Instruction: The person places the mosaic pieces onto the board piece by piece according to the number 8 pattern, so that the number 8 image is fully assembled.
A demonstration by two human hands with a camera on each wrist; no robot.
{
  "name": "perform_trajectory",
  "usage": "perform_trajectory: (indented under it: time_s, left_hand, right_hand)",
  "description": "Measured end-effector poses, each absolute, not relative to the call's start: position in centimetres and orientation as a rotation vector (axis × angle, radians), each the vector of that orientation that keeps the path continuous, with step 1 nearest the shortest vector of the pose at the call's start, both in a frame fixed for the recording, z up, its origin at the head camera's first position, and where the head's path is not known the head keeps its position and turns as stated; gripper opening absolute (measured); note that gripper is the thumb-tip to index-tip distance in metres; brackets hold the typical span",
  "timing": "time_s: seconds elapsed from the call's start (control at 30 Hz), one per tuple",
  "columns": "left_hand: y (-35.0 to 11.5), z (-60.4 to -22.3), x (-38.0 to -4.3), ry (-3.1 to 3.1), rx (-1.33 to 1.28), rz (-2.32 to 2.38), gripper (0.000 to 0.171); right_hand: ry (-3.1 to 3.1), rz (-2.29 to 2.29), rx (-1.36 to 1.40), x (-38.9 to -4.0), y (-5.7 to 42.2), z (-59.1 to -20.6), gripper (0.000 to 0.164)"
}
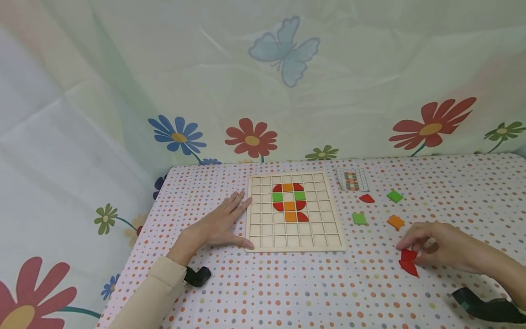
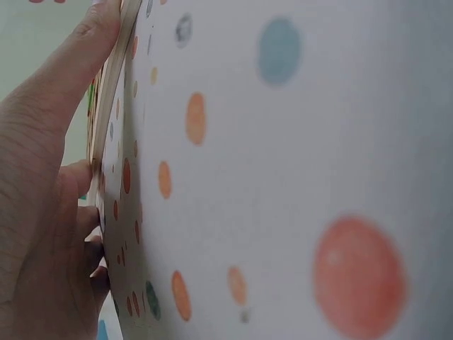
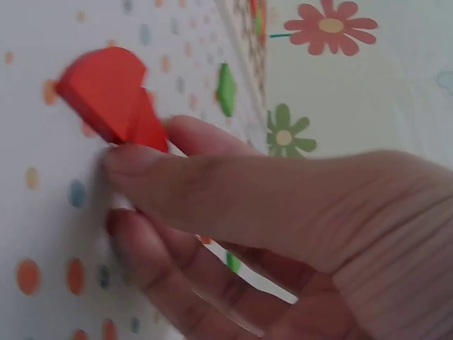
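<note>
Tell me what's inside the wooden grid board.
The board holds five red quarter-rounds, three orange squares and two green squares, with a bare cell between the green ones. Whatever lies beneath those pieces is covered and can't be seen.

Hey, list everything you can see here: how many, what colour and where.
Cloth: one, white with coloured dots, across the foreground
Board: one, cream, on the cloth
Red inset tiles: five, red, in the board
Orange inset tiles: three, orange, in the board
Green inset tiles: two, green, in the board
Card: one, white with coloured pattern, by the board's far right corner
Loose red tile: one, red, near the card
Loose green tiles: two, green, right of the board
Loose orange tile: one, orange, right of the board
Held tiles: at least two, red, at the right fingers
Backdrop: one, pale, behind
Flowers: several, mixed colours, on the backdrop
Butterfly: one, blue, on the backdrop
Devices: two, black, by the wrists
Sleeve: one, beige, left arm
Left hand: one, at the board's left edge
Right hand: one, pinching red tiles
</note>
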State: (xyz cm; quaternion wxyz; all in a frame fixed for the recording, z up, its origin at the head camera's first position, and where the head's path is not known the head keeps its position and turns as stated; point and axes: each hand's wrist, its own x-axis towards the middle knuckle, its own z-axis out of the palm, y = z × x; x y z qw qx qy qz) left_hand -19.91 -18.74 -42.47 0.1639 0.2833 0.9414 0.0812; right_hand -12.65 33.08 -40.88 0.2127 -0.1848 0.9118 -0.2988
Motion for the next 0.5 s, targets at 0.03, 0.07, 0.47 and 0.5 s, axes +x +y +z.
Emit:
perform_trajectory:
  time_s: [0.03,0.07,0.47,0.5]
  left_hand:
    - [-18.7,-42.4,-19.9,2.685,0.809,0.237,0.124]
    - [-18.7,-42.4,-19.9,2.686,0.809,0.237,0.124]
    - [-18.8,-42.6,-20.0,2.684,0.802,0.234,0.124]
    - [-18.8,-42.7,-20.0,2.683,0.8,0.234,0.124]
  right_hand:
    - [2.541,-0.824,-0.515,-12.7,33.0,-40.9,0.028]
    - [2.555,-0.816,-0.519,-12.7,33.0,-40.9,0.027]
    - [2.704,-0.751,-0.53,-13.1,30.8,-40.9,0.025]
    - [2.702,-0.754,-0.54,-13.1,30.7,-40.9,0.024]
